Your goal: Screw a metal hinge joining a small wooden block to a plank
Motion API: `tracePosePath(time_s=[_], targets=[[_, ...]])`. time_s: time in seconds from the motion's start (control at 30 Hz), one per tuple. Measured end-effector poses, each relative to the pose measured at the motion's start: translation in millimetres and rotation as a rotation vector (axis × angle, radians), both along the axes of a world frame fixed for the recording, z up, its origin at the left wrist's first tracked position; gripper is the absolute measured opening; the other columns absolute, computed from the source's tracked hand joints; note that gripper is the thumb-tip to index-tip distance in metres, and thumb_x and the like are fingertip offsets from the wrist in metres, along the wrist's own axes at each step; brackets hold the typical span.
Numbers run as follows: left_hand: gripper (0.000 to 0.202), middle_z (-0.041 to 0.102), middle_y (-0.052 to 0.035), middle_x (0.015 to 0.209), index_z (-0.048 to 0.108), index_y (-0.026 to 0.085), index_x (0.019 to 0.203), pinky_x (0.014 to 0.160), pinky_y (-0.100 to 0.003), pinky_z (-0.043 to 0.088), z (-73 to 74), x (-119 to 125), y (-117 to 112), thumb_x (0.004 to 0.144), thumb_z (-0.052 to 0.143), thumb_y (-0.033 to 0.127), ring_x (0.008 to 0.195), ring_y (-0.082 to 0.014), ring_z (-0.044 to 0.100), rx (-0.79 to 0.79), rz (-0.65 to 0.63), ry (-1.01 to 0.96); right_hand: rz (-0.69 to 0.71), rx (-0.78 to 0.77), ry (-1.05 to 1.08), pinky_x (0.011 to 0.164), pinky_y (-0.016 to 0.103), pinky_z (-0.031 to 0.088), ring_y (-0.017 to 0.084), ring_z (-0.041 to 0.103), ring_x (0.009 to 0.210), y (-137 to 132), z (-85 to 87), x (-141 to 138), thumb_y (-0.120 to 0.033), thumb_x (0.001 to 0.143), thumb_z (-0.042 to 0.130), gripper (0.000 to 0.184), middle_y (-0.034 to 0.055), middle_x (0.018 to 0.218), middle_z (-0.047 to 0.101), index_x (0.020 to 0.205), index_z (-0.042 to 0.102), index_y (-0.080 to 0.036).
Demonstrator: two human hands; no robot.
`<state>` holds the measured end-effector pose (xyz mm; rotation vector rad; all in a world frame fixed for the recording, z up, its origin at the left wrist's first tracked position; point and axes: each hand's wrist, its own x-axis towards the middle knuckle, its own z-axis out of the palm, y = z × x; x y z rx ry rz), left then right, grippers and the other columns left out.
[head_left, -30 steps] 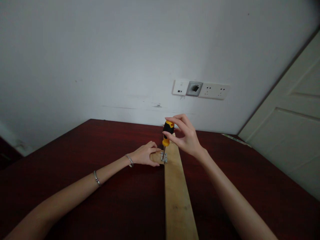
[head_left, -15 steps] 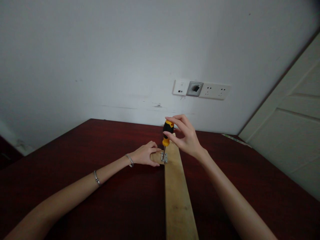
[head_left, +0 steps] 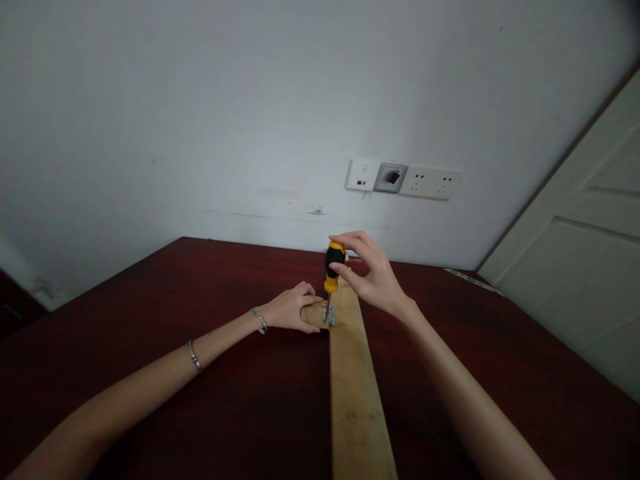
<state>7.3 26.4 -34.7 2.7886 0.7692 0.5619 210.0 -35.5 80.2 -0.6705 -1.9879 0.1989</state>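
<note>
Nearly upright, a black-and-yellow screwdriver with a slim shaft points down at a silvery, perforated hinge bridging a short wooden block and a long, knotted plank; the right hand pinches the screwdriver's handle; the left hand clasps the block.

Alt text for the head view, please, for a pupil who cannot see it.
The right hand holds a yellow-and-black screwdriver, its shaft pointing down at a small metal plate, while the left hand grips a short wooden piece beside a long board. Both pieces lie on a dark red table below wall sockets.
</note>
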Motion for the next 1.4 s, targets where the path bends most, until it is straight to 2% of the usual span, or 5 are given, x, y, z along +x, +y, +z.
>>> tracePosePath(time_s=[0.6,0.8,1.0,1.2,1.4], targets=[[0.068,0.050,-0.0092,0.106,0.058,0.018,0.120,0.087,-0.038,0.046,-1.7,-0.5,0.5,0.062,0.073,0.051,0.098,-0.0243,0.051,0.004,0.011,0.002,-0.090,0.067,-0.011,0.075,0.035,0.055,0.019,0.056,0.095,0.1,5.3,2.4,-0.033,0.079,0.064,0.029,0.0061,0.103,0.057,0.105,0.056,-0.023],[0.068,0.051,-0.0099,0.107,0.058,0.017,0.119,0.087,-0.038,0.046,-3.6,-1.0,2.2,0.063,0.073,0.052,0.099,-0.0249,0.050,0.008,0.007,0.003,0.031,0.032,-0.077,0.082,0.037,0.054,0.019,0.056,0.103,-1.2,6.4,5.5,-0.027,0.089,0.050,0.029,0.0062,0.115,0.059,0.118,0.053,-0.026],[0.068,0.050,-0.0101,0.108,0.059,0.018,0.119,0.088,-0.039,0.046,-5.3,-1.3,3.6,0.062,0.074,0.052,0.101,-0.0260,0.050,0.011,0.004,-0.002,-0.015,0.053,-0.040,0.074,0.034,0.056,0.018,0.057,0.091,0.1,4.3,4.2,-0.036,0.078,0.065,0.035,0.0054,0.102,0.058,0.111,0.059,-0.025],[0.069,0.050,-0.0102,0.108,0.058,0.017,0.120,0.088,-0.038,0.046,-5.6,-1.5,4.1,0.062,0.073,0.053,0.100,-0.0250,0.051,0.005,0.008,0.000,0.010,0.092,-0.062,0.090,0.039,0.050,0.018,0.054,0.107,-2.1,6.5,6.5,-0.021,0.089,0.049,0.031,0.0059,0.115,0.058,0.118,0.056,-0.026],[0.068,0.050,-0.0094,0.108,0.058,0.019,0.120,0.088,-0.038,0.046,-2.4,-1.1,1.9,0.062,0.073,0.052,0.100,-0.0250,0.051,0.000,0.013,0.004,-0.048,0.058,-0.005,0.069,0.031,0.057,0.018,0.056,0.093,-2.9,6.0,3.9,-0.036,0.076,0.067,0.031,0.0053,0.103,0.054,0.104,0.060,-0.025]])
